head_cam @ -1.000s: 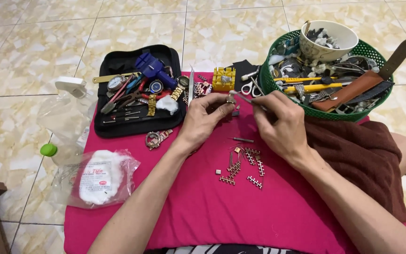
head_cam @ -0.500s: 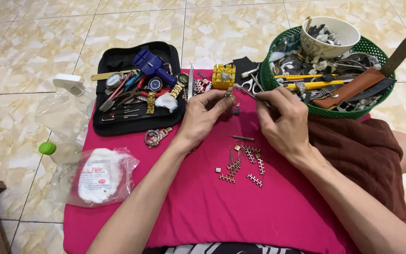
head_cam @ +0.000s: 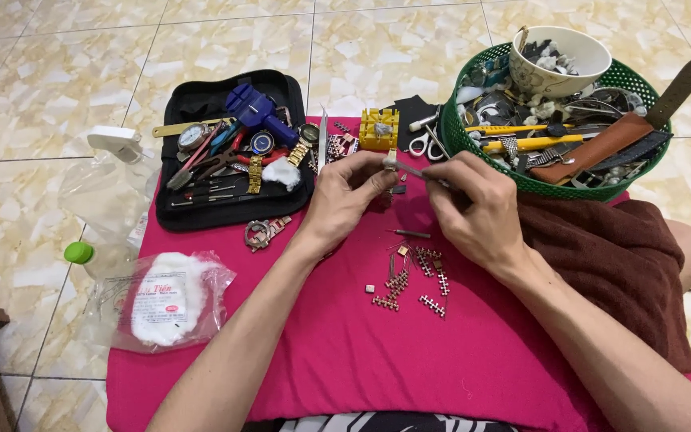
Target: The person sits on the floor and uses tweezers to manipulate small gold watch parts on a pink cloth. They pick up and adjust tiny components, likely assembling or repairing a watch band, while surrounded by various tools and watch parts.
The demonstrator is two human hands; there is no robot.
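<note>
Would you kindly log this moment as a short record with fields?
surface: pink cloth
left hand: pinches a small metal piece
right hand: holds a thin metal tool to that piece
loose parts: watch-band links below the hands
left side: open black tool case
right side: green basket with a bowl

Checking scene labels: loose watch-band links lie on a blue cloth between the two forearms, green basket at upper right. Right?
Not quite: the cloth is pink, not blue, as the head view shows. The loose links do lie on it between the forearms, and the green basket is at upper right.
</note>
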